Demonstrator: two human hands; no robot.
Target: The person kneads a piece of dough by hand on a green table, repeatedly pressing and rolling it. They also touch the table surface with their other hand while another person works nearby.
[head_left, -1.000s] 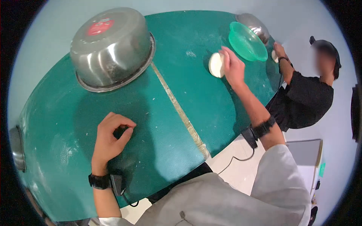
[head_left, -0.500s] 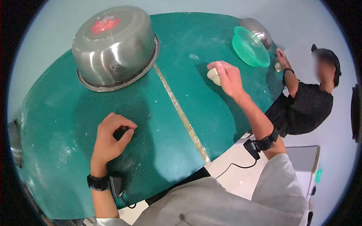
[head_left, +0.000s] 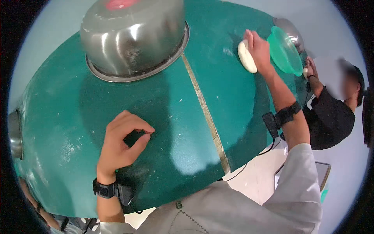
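On the far right part of the green table, my right hand (head_left: 259,50) is closed on a smooth, pale piece of dough (head_left: 247,57), its fingers curled over one long side. The dough is oval, and most of it shows to the left of the fingers. My left hand (head_left: 125,140) is over the near left part of the table, fingers curled round and thumb tip close against the index fingertip. The loop between them shows only dark table. Beyond this hand, a large steel basin (head_left: 132,43) stands upside down.
A green plastic bowl (head_left: 285,52) and a steel bowl (head_left: 293,33) are right of my right hand. A co-worker's hand (head_left: 309,68) holds a pale lump farther right. A seam strip (head_left: 206,109) crosses the green table (head_left: 74,117). Another person's arm (head_left: 39,206) shows lower left.
The view has shifted, so the basin sits higher and farther right. The dough under my right hand now looks longer, with more of it showing. My left hand keeps its curled shape.
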